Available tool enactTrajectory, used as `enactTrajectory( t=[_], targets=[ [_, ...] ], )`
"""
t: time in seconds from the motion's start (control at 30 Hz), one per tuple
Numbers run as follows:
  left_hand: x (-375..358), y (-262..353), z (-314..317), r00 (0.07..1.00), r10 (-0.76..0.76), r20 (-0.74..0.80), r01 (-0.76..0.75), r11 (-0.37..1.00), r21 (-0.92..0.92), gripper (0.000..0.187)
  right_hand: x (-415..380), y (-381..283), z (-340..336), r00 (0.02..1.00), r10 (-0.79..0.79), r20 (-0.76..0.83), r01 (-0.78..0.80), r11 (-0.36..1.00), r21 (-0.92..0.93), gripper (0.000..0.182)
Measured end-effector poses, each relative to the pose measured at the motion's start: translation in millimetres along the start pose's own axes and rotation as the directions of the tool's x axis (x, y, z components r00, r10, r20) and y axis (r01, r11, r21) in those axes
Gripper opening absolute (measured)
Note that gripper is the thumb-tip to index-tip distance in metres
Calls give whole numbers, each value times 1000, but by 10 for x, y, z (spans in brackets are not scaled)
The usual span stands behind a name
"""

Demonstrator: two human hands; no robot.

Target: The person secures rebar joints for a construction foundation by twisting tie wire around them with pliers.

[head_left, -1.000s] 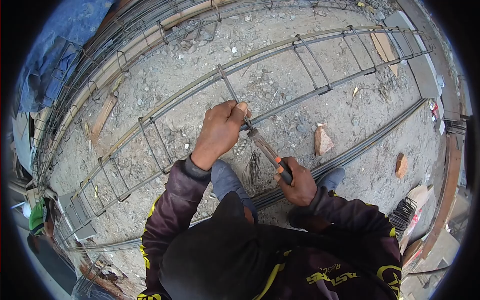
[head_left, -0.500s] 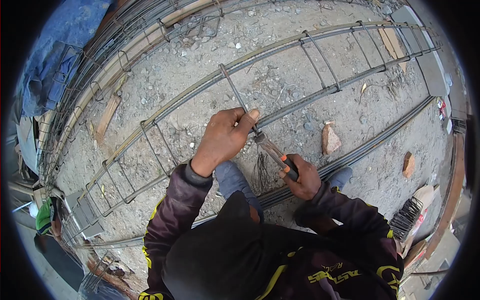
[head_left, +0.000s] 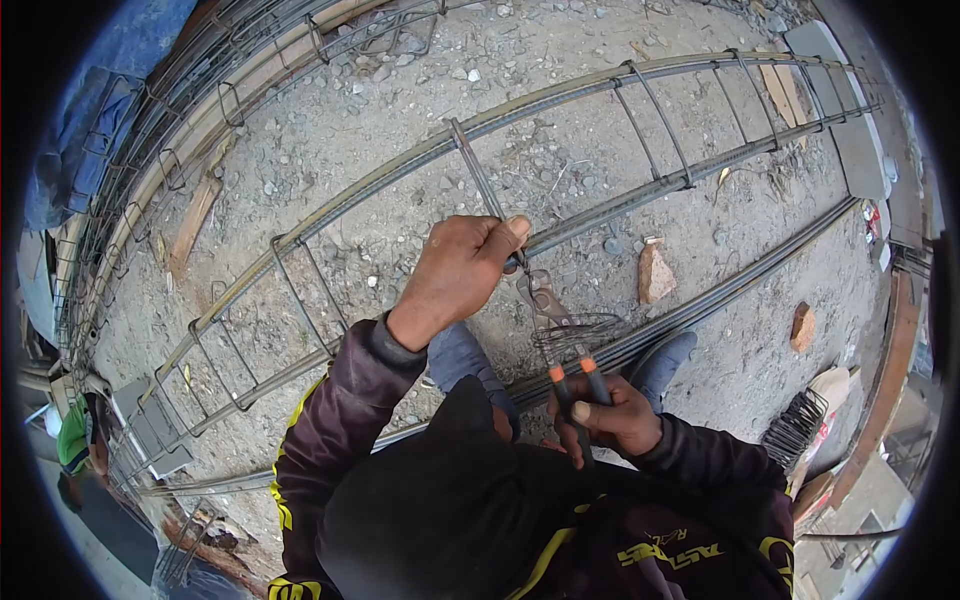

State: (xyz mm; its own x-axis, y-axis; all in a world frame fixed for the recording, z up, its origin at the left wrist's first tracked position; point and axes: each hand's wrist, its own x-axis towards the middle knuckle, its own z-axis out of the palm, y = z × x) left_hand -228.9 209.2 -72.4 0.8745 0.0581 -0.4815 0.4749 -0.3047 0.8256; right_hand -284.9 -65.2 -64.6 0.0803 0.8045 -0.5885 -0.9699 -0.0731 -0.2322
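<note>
My left hand point(head_left: 465, 265) grips the steel stirrup point(head_left: 474, 170) where it meets the near long bar of the rebar cage point(head_left: 620, 205), thumb on top. Lower right, my right hand point(head_left: 605, 415) is closed on the orange and black handles of the pliers point(head_left: 575, 375). The handles are spread apart, and the plier head is just below my left fingers, by the near bar. A bundle of thin tie wire point(head_left: 585, 330) lies across the pliers' metal part. Whether the jaws touch the wire at the joint is too small to tell.
Loose long bars point(head_left: 740, 285) run past my feet. Broken brick pieces point(head_left: 655, 275) lie on the gravelly ground. More cages and a blue tarp point(head_left: 100, 120) are at upper left. Bent stirrups point(head_left: 797, 430) are piled at right. A person in green point(head_left: 75, 435) is at far left.
My right hand has moved down and toward me, and the plier handles have spread. The tie wire bundle, earlier hanging left of the pliers, now lies across them. My left hand keeps its grip.
</note>
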Motion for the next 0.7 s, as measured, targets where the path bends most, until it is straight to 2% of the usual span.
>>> enactTrajectory(
  t=[0.03,0.07,0.17,0.2,0.27,0.3,0.33,0.37,0.4,0.43,0.5,0.57,0.6,0.63,0.67,0.7],
  targets=[
    [-16,-10,1,1000,-12,23,12,1000,-14,53,-91,-50,146,984,42,173,-97,942,322,42],
    [-22,-16,0,1000,5,27,-5,1000,7,54,-140,-70,233,940,18,342,-229,776,588,41],
    [-12,-35,10,996,93,-14,-92,994,61,55,-97,-59,91,975,48,216,-117,941,317,43],
    [9,-82,45,990,137,-43,-133,988,81,55,-60,-54,71,987,55,152,-88,972,219,49],
    [28,-70,33,983,172,-58,-166,981,106,54,-90,-158,216,986,63,-157,-81,990,-111,46],
    [27,-58,21,986,162,-48,-157,982,105,54,-130,-204,294,951,31,-308,-119,955,-271,44],
    [15,-50,23,988,149,-39,-144,984,101,53,-155,-218,356,924,-88,-373,-49,938,-343,43],
    [27,-78,41,985,165,-43,-160,982,104,53,-182,-224,394,866,-271,-421,-79,756,-650,46],
    [55,-116,51,982,183,-54,-176,978,112,53,-193,-229,422,805,-456,-380,-142,473,-870,48],
    [57,-130,52,978,198,-62,-189,974,122,53,-192,-223,443,748,-608,-266,-230,137,-963,51],
    [51,-118,55,979,197,-57,-191,976,104,52,-151,-249,459,663,-736,-137,-359,-152,-921,55],
    [42,-132,61,974,218,-60,-212,973,97,52,-132,-243,472,588,-808,36,-491,-392,-778,62],
    [54,-149,59,967,246,-71,-238,966,101,53,-110,-148,388,604,-793,72,-414,-390,-822,57],
    [62,-157,57,958,276,-81,-267,958,106,53,-154,-98,417,697,-677,-236,-177,157,-972,53],
    [67,-146,47,965,257,-62,-250,963,101,54,-192,-81,480,829,-398,-392,-10,691,-723,50],
    [56,-134,39,972,232,-41,-227,969,96,55,-222,-68,554,942,-69,-330,10,984,-180,47]
  ],
)
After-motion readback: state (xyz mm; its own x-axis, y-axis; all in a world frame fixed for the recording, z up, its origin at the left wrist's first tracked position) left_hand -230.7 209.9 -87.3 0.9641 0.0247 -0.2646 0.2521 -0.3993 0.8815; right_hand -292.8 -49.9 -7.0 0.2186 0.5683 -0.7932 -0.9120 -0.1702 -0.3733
